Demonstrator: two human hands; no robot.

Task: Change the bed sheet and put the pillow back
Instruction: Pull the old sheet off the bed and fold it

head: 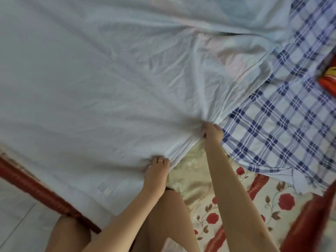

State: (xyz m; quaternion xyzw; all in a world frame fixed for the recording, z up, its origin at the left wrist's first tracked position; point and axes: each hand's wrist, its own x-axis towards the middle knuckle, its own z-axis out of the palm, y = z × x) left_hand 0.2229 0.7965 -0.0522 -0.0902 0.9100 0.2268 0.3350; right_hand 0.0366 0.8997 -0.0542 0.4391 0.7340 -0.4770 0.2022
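A pale blue-white bed sheet (91, 88) covers most of the bed, wrinkled toward its near edge. My left hand (157, 169) grips that edge in a bunch low in the middle of the view. My right hand (212, 132) grips the same edge a little farther up and to the right, where folds fan out from it. A blue-and-white checked sheet (283, 124) lies on the right, partly under the pale sheet's edge. Beneath both shows a floral mattress cover (258, 202) with red roses. No pillow is plainly visible.
The red wooden bed frame (36, 190) runs diagonally at lower left, with pale floor tiles (16, 220) beyond it. My bare knees (72, 233) are at the bed edge. A red and yellow cloth (329, 79) lies at the right edge.
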